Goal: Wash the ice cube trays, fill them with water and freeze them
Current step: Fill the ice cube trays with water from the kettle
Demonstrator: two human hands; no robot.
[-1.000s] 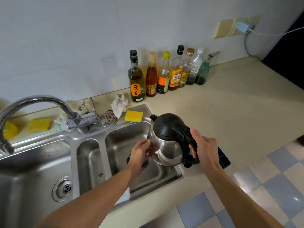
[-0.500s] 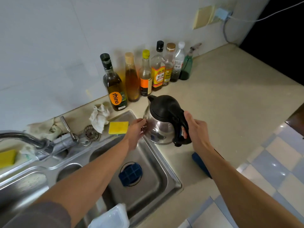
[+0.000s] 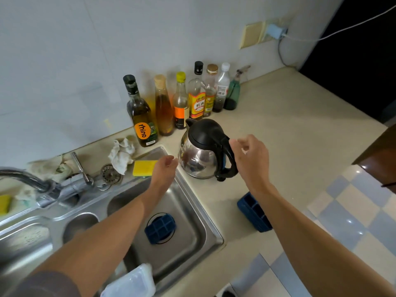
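a kettle (image 3: 199,151) is set on the countertop (image 3: 289,136), just right of the sink's right basin (image 3: 192,211). behind it, a row of bottles (image 3: 182,103) is lined along the wall. an ice cube tray (image 3: 160,227) is laid in that basin; a second ice cube tray (image 3: 254,213) is placed on the countertop, in front of the kettle. a sponge (image 3: 144,167), a rag (image 3: 122,155) and a strainer (image 3: 111,174) are found on the ledge behind the basin, with the faucet (image 3: 32,181) further left. the left hand (image 3: 165,168) is held just left of the kettle, the right hand (image 3: 250,155) just beside its handle.
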